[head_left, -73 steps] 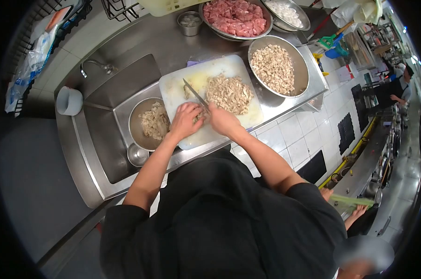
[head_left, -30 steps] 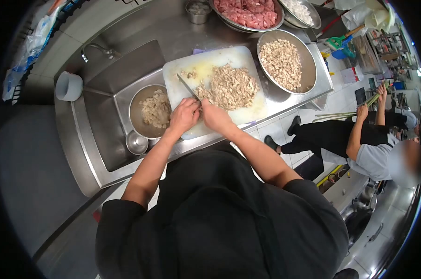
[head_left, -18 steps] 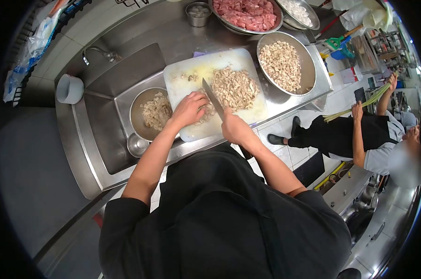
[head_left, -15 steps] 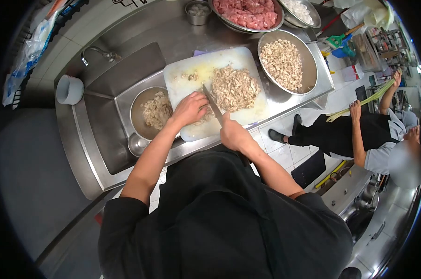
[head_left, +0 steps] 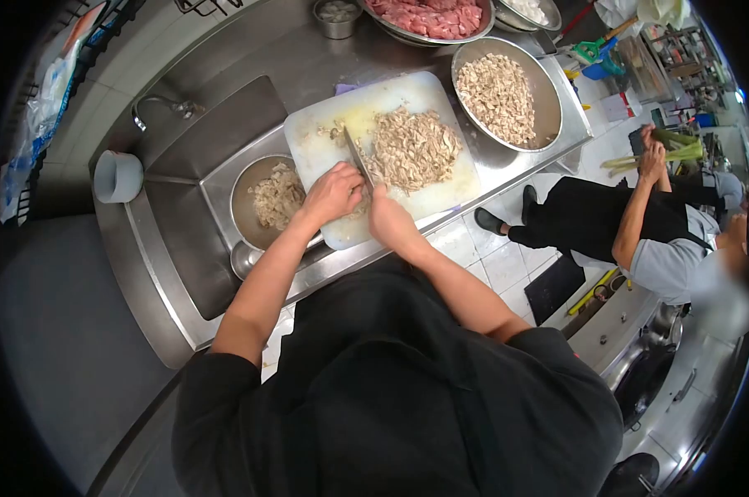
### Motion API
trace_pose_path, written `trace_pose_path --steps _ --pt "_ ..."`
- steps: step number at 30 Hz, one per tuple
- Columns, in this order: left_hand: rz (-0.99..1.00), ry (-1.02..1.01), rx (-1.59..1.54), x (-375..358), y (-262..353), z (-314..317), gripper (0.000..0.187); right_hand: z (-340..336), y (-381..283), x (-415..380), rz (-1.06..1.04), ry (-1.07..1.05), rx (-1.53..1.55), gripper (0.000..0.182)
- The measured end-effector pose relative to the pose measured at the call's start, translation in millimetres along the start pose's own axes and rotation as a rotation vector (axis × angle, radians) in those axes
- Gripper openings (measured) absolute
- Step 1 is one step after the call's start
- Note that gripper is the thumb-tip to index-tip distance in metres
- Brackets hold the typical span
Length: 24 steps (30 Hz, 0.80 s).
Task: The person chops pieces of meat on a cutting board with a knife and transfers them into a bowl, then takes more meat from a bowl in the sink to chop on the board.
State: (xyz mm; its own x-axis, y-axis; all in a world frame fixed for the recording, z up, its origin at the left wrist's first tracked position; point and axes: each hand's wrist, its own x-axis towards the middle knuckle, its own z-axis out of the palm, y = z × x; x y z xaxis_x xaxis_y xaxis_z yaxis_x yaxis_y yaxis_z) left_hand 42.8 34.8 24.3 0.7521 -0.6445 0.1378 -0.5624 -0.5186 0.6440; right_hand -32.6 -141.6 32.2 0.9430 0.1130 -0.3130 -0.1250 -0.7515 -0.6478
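My right hand [head_left: 395, 222] is wrapped round the handle of a kitchen knife [head_left: 356, 156], its blade pointing away from me over the white cutting board [head_left: 308, 137]. Just left of the blade, my left hand [head_left: 333, 195] rests on the board with curled fingers; whatever lies under the fingertips is hidden. A pile of pale brown chopped pieces [head_left: 416, 149] covers the board right of the knife. A few small scraps lie near the blade's tip. In the sink to the left, a metal bowl [head_left: 243, 207] holds larger pale brown chunks.
A large steel bowl [head_left: 548, 103] of chopped pieces stands right of the board. Behind it are a bowl of raw pink meat [head_left: 428, 18] and a small metal pot [head_left: 337, 21]. A faucet [head_left: 163, 106] and white container [head_left: 118, 176] are at left. A co-worker [head_left: 623, 215] stands at right.
My right hand and the knife have shifted left, closer to my left hand, with the blade steeper. The co-worker's hands have come together around the green stalks. The view has shifted slightly.
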Motion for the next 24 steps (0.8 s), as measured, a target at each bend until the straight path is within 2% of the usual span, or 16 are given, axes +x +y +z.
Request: trace_pose_path --steps 1,2,4,5,7,9,10,13,14,16,18,19,21,24 --pt "-0.002 0.003 0.000 0 0 0 0.013 -1 -6 11 -0.023 0.047 0.043 0.028" --pt "0.007 0.017 -0.004 1 -1 0 0.012 -8 -7 26 0.025 0.002 0.104 0.031" --pt "0.033 0.027 0.000 -1 -3 -2 0.012 -22 -14 18 -0.007 0.002 0.117 0.031" --pt "0.039 0.033 -0.005 -1 -6 -2 0.012 -32 -15 20 -0.049 0.000 0.118 0.030" --pt "0.027 0.034 -0.019 -6 -5 1 0.012 -26 -15 0 0.002 -0.078 0.010 0.031" --pt "0.012 0.045 0.032 -9 -5 3 0.013 -2 -17 -6 0.059 -0.016 0.047 0.033" --pt "0.000 0.043 0.029 -11 -3 3 0.013 9 -16 0 0.005 0.073 0.099 0.033" --pt "-0.011 -0.048 0.057 -12 -2 -4 0.014 1 -10 41 -0.013 0.054 0.115 0.031" --pt "0.021 -0.018 0.072 -12 -4 -5 0.016 -12 -9 41 0.005 0.009 0.062 0.035" --pt "0.044 0.022 0.086 -11 -2 -13 0.017 -29 -3 38 -0.016 0.053 0.005 0.034" --pt "-0.016 0.247 0.012 -26 3 -13 0.020 -38 0 16 -0.068 0.104 -0.066 0.032" --pt "-0.018 0.251 0.013 -30 4 -12 0.020 -51 -10 6 -0.071 0.102 -0.068 0.032" --pt "-0.142 0.242 0.025 -44 7 -9 0.021 -70 -29 -15 -0.059 -0.084 -0.131 0.030" --pt "-0.138 0.216 0.058 -52 16 1 0.020 -66 -33 -37 -0.112 -0.190 -0.252 0.027"
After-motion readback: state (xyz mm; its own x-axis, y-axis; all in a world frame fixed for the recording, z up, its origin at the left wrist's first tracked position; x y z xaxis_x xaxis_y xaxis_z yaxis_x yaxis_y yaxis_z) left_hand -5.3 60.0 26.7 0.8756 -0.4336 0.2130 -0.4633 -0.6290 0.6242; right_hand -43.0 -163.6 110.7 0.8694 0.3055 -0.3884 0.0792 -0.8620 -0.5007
